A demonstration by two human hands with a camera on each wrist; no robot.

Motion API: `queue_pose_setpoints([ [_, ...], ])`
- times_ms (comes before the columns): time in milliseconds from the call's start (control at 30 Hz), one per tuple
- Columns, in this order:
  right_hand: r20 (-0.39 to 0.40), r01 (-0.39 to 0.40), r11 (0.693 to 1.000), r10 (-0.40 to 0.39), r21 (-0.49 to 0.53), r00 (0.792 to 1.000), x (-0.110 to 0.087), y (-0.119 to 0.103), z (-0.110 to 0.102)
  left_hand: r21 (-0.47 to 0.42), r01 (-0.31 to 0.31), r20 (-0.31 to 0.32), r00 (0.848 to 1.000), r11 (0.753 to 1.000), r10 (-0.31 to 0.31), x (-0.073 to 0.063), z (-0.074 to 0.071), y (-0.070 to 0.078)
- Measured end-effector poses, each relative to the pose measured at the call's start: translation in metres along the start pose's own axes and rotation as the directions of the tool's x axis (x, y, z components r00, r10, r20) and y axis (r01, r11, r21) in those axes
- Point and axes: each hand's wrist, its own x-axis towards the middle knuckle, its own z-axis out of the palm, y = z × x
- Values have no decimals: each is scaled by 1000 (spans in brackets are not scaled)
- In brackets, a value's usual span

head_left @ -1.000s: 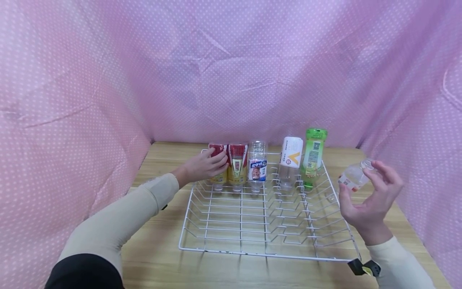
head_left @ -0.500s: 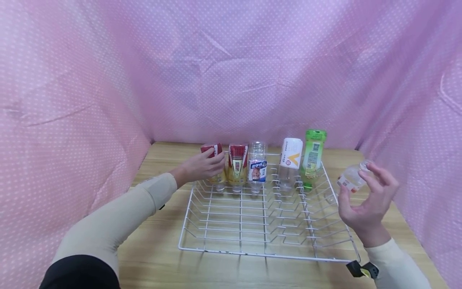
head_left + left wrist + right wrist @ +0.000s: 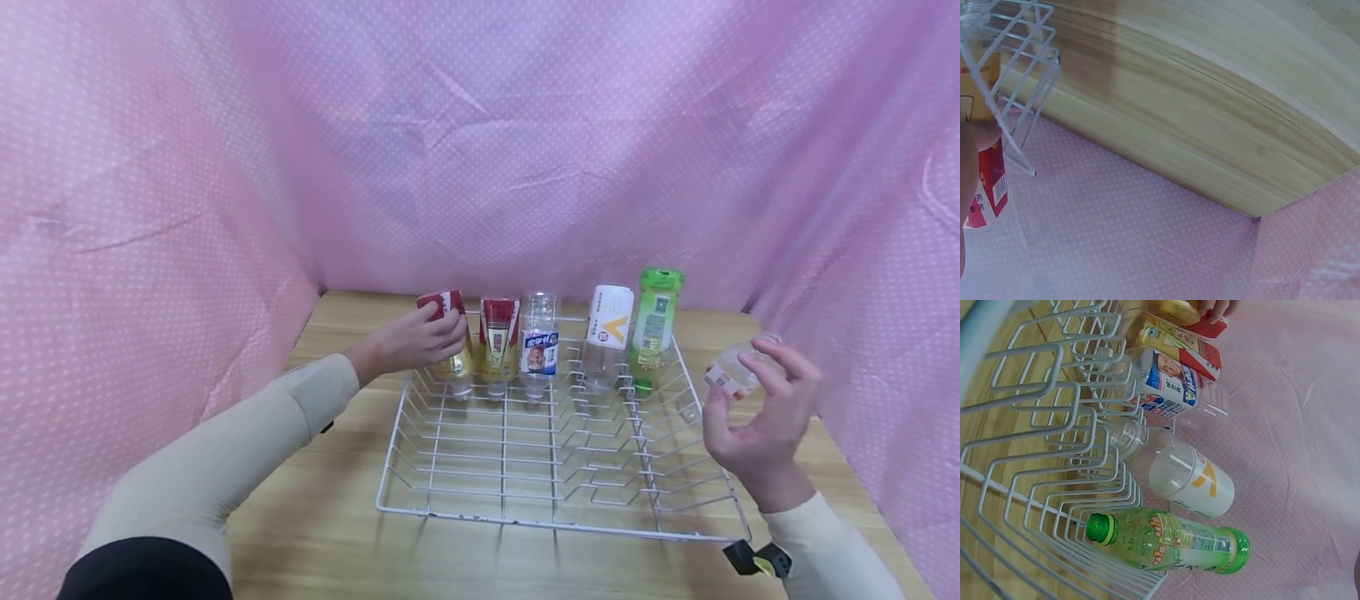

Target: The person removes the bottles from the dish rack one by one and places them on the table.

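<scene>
My left hand [image 3: 415,339] grips the red base end of a red-and-yellow plastic bottle [image 3: 458,367], neck down at the rack's back left corner and leaning left. Part of this bottle shows at the left edge of the left wrist view, its red label [image 3: 994,178] partly behind the hand. Off the rack's right side, my right hand [image 3: 768,425] holds a small clear bottle [image 3: 738,371] between thumb and fingers, tilted. The white wire dish rack [image 3: 517,522] lies on the wooden table.
Beside the held bottle, several upside-down bottles line the rack's back: a second red-and-yellow bottle [image 3: 498,342], a clear bottle with blue label [image 3: 538,354], a white-labelled bottle [image 3: 610,321] and a green bottle [image 3: 652,329]. Pink dotted cloth [image 3: 480,150] hangs around the table [image 3: 300,517].
The bottle in my left hand has tipped from nearly upright, its base moving left. My right hand has shifted slightly left with the small clear bottle. The other bottles stay in place.
</scene>
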Motion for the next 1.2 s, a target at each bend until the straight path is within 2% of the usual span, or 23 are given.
queue_pose_setpoints([
  [167, 49, 36, 999, -37, 20, 998, 5, -7, 5, -88, 108, -89, 989, 990, -116, -4, -10, -2],
  [300, 126, 49, 997, -55, 54, 991, 12, -11, 11, -159, 168, -96, 978, 973, -184, -6, -18, -3],
  [433, 244, 48, 996, -63, 69, 968, 13, -15, 15, -220, 213, -107, 965, 952, -241, -6, -26, -1],
  [633, 348, 35, 995, -64, 89, 935, 9, -13, 14, -283, 290, -136, 931, 914, -338, -3, -37, 1],
  [700, 406, 26, 995, -65, 100, 912, 9, -10, 14, -334, 329, -132, 911, 883, -390, -1, -40, 3],
  [833, 508, 25, 993, -81, 117, 857, 5, -2, 13, -427, 406, -124, 859, 808, -497, 3, -43, 8],
  [900, 533, 26, 992, -87, 121, 842, 3, 1, 14, -462, 430, -118, 837, 775, -535, 5, -43, 10],
  [967, 552, 20, 992, -87, 127, 829, 0, 2, 14, -492, 450, -99, 822, 746, -561, 6, -45, 13],
  [1033, 583, 11, 992, -83, 125, 808, -1, 3, 14, -530, 470, -66, 807, 706, -587, 7, -47, 15],
  [1133, 651, -16, 992, -68, 122, 756, -3, 3, 16, -594, 500, -5, 781, 630, -624, 9, -53, 17],
  [1200, 712, -38, 994, -47, 104, 700, -3, 1, 17, -631, 513, 36, 768, 581, -639, 10, -58, 19],
])
